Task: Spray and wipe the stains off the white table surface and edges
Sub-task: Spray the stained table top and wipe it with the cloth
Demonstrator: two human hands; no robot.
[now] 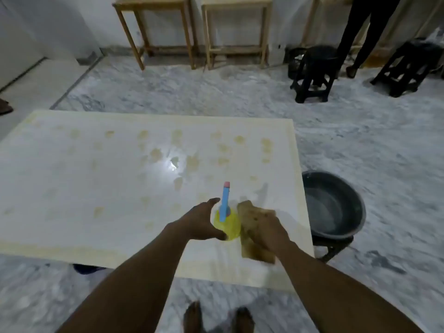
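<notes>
Our left hand point(204, 222) is spread open around the yellow spray bottle point(228, 224) standing near the stained table point(72, 188) front edge; light, slick plastic, best gripped at the body. Right hand point(266, 233) clutches a limp cloth point(249, 215).

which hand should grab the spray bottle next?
Left. The left hand is open and curled right beside the spray bottle, while the right hand already rests on the cloth.

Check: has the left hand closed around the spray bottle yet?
No: the left hand is open, its fingers spread beside the yellow spray bottle, while the right hand holds the brown cloth.
</notes>
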